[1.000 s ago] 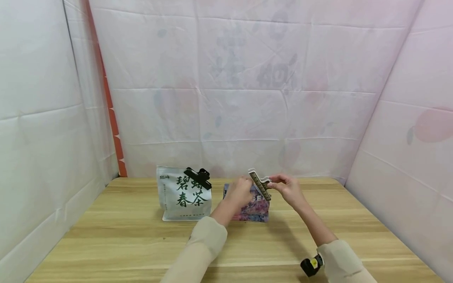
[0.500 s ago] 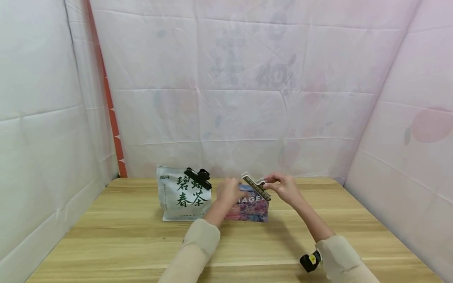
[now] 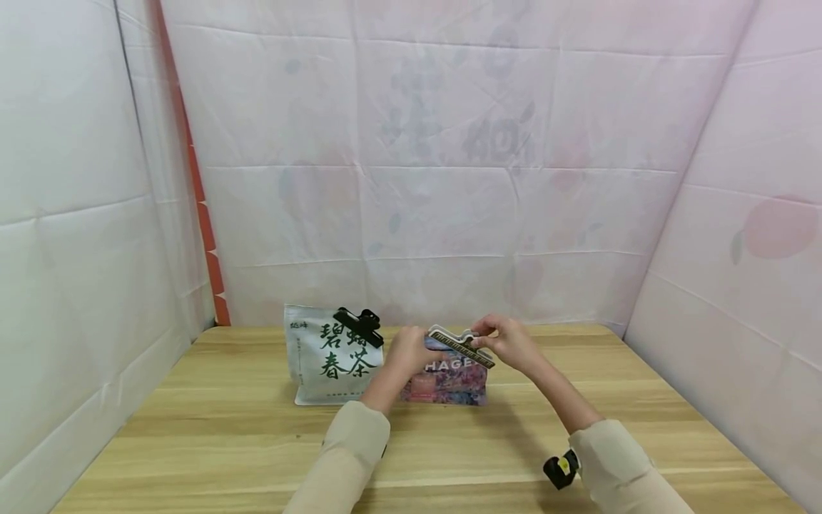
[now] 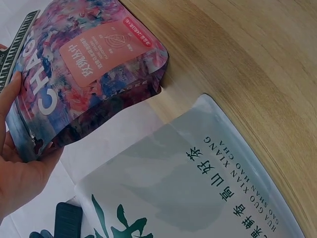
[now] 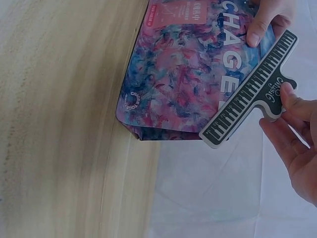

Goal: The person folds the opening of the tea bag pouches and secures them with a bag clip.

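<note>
A pink and blue tea pouch (image 3: 449, 389) lettered CHAGE stands on the wooden table. My left hand (image 3: 406, 353) pinches its top left corner, thumb on the front face, as the left wrist view shows. Between thumb and fingers my right hand (image 3: 510, 345) holds the handles of a long clip (image 5: 250, 94) with a piano-key pattern. The clip slants across the pouch's top right part, its lower end reaching the pouch's side edge in the right wrist view. Whether its jaws have the pouch's top edge between them, I cannot tell.
Just left stands a pale tea bag (image 3: 311, 364) with green characters, a black clip (image 3: 359, 327) aslant on its top right corner. The wooden table (image 3: 212, 428) runs back to a white cloth wall (image 3: 437, 214); cloth sides flank it. A black device (image 3: 560, 470) sits at the right wrist.
My left hand has slid left along the pouch's top, uncovering more of its front. The clip in my right hand has tilted flatter and shifted left over the pouch.
</note>
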Demonstrator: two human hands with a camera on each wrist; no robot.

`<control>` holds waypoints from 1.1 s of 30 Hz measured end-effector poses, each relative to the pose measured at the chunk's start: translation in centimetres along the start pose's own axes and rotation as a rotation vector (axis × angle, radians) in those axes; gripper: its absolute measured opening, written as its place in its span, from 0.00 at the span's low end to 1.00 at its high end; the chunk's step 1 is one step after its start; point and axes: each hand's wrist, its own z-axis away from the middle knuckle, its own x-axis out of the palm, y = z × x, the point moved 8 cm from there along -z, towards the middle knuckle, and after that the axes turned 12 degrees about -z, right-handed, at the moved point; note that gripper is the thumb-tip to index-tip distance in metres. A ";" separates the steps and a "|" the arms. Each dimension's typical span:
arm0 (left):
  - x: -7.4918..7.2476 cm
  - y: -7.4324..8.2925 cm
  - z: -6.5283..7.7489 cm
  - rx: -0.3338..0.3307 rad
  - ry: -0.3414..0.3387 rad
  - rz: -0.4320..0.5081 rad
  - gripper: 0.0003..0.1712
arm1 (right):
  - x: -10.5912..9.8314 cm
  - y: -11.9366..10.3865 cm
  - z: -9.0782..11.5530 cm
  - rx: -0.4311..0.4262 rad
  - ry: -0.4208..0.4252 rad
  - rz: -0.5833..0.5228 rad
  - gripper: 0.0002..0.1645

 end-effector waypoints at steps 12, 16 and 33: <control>0.3 -0.4 -0.1 -0.007 -0.012 0.038 0.17 | 0.1 -0.4 -0.4 -0.041 -0.002 0.026 0.06; 0.3 -0.3 -0.1 -0.002 -0.006 0.046 0.16 | 0.2 -0.3 -0.3 -0.033 -0.009 0.031 0.07; 0.5 -0.3 0.0 -0.007 -0.013 0.051 0.14 | 0.4 0.0 -0.2 -0.051 -0.035 0.018 0.07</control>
